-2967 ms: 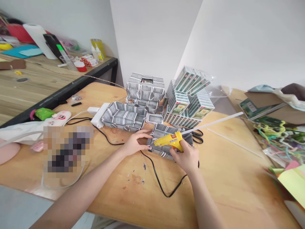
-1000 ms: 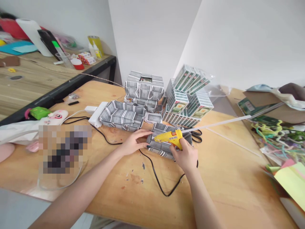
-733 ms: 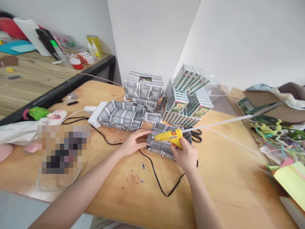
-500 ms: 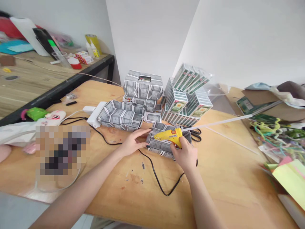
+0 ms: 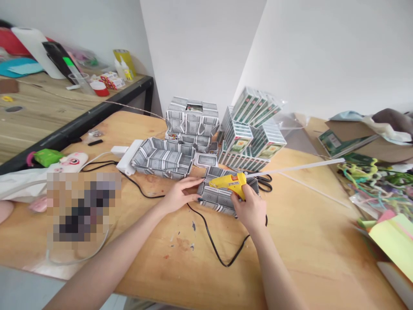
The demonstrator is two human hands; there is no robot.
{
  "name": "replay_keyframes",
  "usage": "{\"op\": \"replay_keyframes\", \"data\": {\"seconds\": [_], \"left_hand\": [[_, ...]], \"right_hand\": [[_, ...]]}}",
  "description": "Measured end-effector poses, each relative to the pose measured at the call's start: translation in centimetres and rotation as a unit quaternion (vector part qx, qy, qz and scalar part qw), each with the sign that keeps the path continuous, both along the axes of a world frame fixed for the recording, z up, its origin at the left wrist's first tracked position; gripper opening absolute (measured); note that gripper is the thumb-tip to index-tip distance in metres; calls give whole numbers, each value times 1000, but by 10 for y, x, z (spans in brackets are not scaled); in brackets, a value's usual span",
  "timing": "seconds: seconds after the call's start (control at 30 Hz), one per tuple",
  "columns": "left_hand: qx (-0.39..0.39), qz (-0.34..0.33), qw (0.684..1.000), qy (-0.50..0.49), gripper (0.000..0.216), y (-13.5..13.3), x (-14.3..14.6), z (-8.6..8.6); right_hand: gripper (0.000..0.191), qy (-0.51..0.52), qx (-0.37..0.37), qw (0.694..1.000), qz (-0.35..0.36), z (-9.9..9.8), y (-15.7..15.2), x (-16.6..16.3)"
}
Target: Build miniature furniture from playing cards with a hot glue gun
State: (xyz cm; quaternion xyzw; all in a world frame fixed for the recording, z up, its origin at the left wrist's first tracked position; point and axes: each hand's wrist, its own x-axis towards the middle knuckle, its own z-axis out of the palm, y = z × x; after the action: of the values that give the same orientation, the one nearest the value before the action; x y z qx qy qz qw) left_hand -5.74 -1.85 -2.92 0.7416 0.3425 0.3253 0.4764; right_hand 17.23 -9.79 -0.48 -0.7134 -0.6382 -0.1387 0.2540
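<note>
My right hand [image 5: 250,209] is closed round the handle of a yellow hot glue gun [image 5: 229,182], a long white glue stick [image 5: 297,167] poking out of its back. The gun's nozzle points left, over a box made of folded playing cards [image 5: 215,198] with grey patterned backs. At that box's left end, my left hand [image 5: 181,193] holds the edge, thumb at the near side and fingers at the far side. Behind it lies an open tray of the same folded cards [image 5: 163,160]. Whether the nozzle touches the box, I cannot tell.
Taller card boxes [image 5: 192,118] and stacked packs of playing cards [image 5: 241,140] stand at the back. Black-handled scissors [image 5: 265,183] lie behind the glue gun. A black cord [image 5: 209,232] loops in front. A white power strip [image 5: 129,157] sits left; craft scraps [image 5: 380,181] pile up right.
The view has shifted very slightly. Both hands, the glue gun and the card box keep nearly the same places.
</note>
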Motion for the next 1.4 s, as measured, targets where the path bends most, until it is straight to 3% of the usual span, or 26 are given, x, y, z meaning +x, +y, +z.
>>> {"op": "replay_keyframes", "data": {"seconds": [0.83,1.0,1.2,1.3,1.4], "left_hand": [[-4,0,1000,17,46,0,0,3],[8,-6,1000,19,47,1,-1,1],[36,-3,999,17,46,-2,-1,-1],[53,-7,998,27,44,-4,-1,0],[78,-6,996,41,42,-5,-2,1]], "right_hand": [[15,37,-16,999,-8,-2,2,-3],[22,119,5,986,-114,10,2,1],[33,270,29,924,-271,35,-16,44],[33,222,0,919,-326,23,-35,78],[34,192,-46,917,-346,-6,-54,109]]}}
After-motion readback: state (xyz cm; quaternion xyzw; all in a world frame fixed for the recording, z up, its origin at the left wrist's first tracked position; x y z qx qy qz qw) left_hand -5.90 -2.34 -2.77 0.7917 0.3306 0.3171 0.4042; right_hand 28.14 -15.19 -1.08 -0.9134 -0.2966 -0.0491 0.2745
